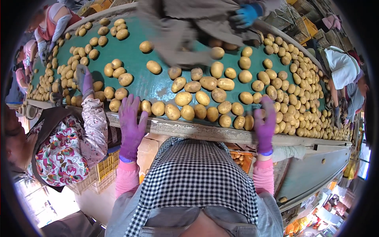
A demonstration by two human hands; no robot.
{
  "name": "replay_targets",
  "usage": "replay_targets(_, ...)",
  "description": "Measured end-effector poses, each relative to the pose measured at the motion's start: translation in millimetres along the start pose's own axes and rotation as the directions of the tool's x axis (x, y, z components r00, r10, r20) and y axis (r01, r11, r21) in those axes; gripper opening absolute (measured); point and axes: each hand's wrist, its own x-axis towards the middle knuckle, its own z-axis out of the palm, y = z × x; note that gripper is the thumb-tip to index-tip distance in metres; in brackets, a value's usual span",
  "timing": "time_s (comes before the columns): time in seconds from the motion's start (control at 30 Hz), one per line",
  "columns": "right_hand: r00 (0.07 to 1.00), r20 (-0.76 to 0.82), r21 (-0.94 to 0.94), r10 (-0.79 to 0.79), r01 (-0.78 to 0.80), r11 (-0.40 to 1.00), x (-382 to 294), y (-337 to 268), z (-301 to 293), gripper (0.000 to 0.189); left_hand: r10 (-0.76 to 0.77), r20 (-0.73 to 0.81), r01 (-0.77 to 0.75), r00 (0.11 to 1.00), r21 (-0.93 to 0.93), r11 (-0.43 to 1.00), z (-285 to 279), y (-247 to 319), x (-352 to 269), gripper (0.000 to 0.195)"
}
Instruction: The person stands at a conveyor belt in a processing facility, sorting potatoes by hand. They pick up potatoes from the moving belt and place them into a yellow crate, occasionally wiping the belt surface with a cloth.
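Note:
Many potatoes lie on a green conveyor belt before me. My left hand, in a purple glove, rests over the belt's near edge with its fingers spread, beside potatoes and holding none. My right hand, in a matching glove, reaches over the same edge farther right. Its fingers lie against or over potatoes at the thick part of the pile; whether it grips one cannot be told. Between my hands, a loose group of potatoes sits along the near rail.
A co-worker's gloved hand is over the belt close on my left. Across it, a person in a blue glove leans over, blurred. More people stand at both ends. Yellow crates are below left, an orange crate below right.

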Motion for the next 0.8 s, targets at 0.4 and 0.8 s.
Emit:
replay_targets(0.4, 0.774, 0.31, 0.04, -0.552, 0.57, 0.821, 66.2, -95.4, 143.7, 0.036, -0.056, 0.053, 0.044, 0.997, 0.206, 0.978, -4.3, 31.1, 13.2, 0.058)
replay_targets(0.8, 0.538, 0.822, 0.565, -0.185, -0.737, 0.37, 100.0, -148.9, 103.4, 0.057, -0.09, -0.027, 0.093, 0.996, 0.149, 0.984, -8.9, 81.7, 11.4, 0.079)
